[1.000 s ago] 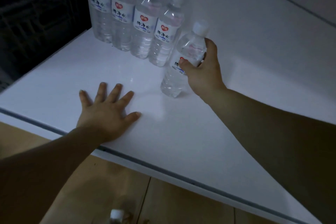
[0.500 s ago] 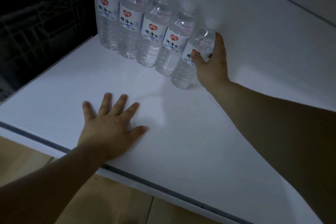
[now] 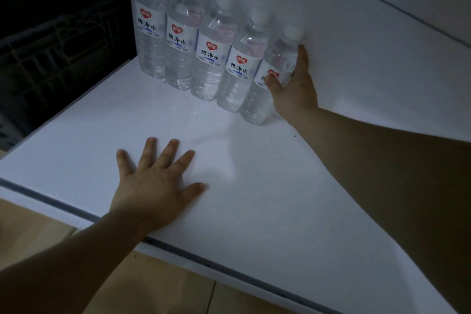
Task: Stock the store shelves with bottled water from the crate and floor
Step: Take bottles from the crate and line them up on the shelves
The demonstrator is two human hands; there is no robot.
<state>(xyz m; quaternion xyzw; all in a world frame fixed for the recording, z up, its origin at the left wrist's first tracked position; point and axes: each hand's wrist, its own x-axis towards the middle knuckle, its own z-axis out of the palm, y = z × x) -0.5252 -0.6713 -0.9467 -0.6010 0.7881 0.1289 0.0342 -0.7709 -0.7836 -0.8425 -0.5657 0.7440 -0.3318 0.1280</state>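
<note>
White shelf [image 3: 254, 199] fills most of my view, and a white back panel [image 3: 382, 46] rises behind it. Off its left edge stands a dark latticed crate [image 3: 63, 46]. Tan floor [image 3: 165, 283] shows below the front lip.

Five clear water bottles stand upright along the back left of the shelf. They form a slanting line, with white caps up and red-and-blue labels facing me. Four bottles [image 3: 211, 58] sit side by side, touching or nearly so. The end bottle [image 3: 279, 58] closes the line on the right, close against its neighbour, with its base on the shelf.

My right hand [image 3: 293, 89] clasps that end bottle. The thumb lies across the label in front, and the fingers wrap round the far side, reaching up towards the shoulder. My left hand [image 3: 155, 186] lies flat on the shelf near the front edge, palm down. Its fingers [image 3: 169, 153] are straight and spread, holding nothing. The two hands are well apart.
</note>
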